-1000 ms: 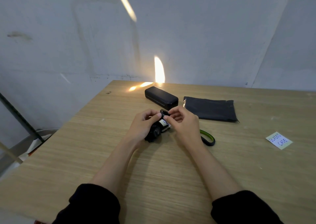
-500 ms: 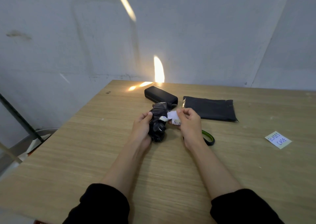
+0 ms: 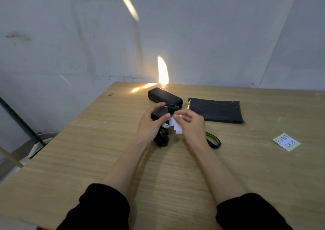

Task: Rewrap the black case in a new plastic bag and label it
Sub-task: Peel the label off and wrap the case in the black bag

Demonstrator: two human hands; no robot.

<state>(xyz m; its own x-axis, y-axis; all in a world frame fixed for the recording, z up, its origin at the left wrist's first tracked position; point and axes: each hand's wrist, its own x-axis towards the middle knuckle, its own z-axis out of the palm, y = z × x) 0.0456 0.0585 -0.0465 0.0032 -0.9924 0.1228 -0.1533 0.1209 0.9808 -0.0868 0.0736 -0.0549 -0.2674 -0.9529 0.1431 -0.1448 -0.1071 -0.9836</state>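
The bare black case (image 3: 164, 98) lies at the table's far middle. Just in front of it my left hand (image 3: 150, 126) grips a crumpled black plastic bag (image 3: 161, 135), lifted slightly off the wood. My right hand (image 3: 190, 126) pinches a white label (image 3: 176, 127) that is partly peeled off the crumpled bag. A flat new black bag (image 3: 215, 110) lies to the right of the case. A pale yellow note (image 3: 286, 142) with "GLASSES CASE" written on it sits at the right of the table.
A black and green loop (image 3: 213, 140) lies on the wooden table (image 3: 175, 168) just behind my right wrist. A grey wall stands right behind the table. The table's left edge drops off to a floor with a metal bar and clutter.
My left hand has lifted and turned the crumpled bag. My right hand has pulled the white label further off it, toward the right and down.
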